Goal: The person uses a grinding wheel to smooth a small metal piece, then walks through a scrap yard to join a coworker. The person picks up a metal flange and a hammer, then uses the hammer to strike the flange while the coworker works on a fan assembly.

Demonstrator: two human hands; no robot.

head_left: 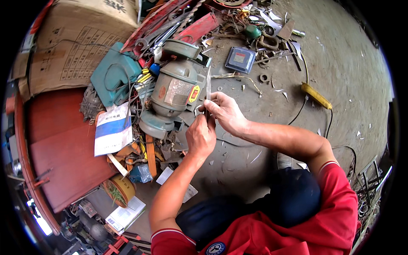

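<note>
A narrow grey metal blade [208, 85] stands almost upright between my two hands, seen nearly edge-on. My left hand [201, 135] is closed around its lower, darker end, which the fingers mostly hide. Higher up, the thumb and fingers of my right hand [229, 114] pinch the blade. Just left of both hands is a grey-green bench grinder [171, 91] with a round wheel guard at either end. The blade's tip is level with the upper part of the grinder; from this angle I cannot tell whether they touch.
A teal plastic case [114, 74], a paper booklet [113, 131] and a large cardboard box [80, 42] crowd the left. Beyond the grinder lie wrenches [163, 32] and a dark blue square box [240, 59]. A yellow power strip [316, 96] with cables rests on the floor at right.
</note>
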